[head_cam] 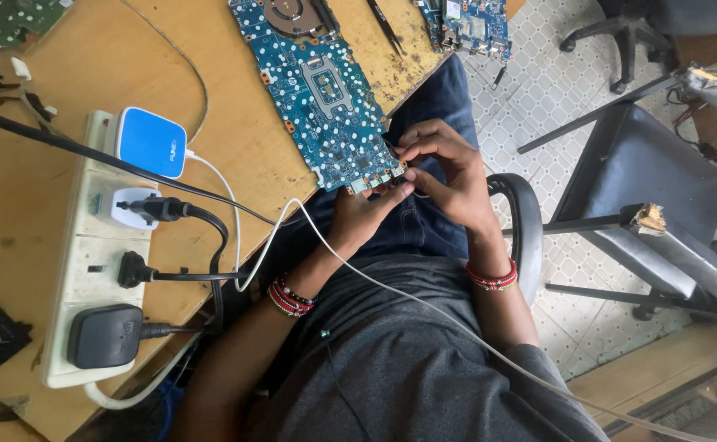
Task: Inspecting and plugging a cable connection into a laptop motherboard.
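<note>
A long blue circuit board lies across the wooden table, its near end sticking out over the edge above my lap. My left hand is under that near end, fingers cupped up against the board's edge. My right hand sits at the same corner, its fingertips pinched on the small connectors there. Both wrists wear red bead bracelets. A white cable runs from the table across my chest.
A white power strip with several plugs and a blue-and-white charger lies at the left. A second blue board and tweezers lie at the table's far end. Black chairs stand on the tiled floor to the right.
</note>
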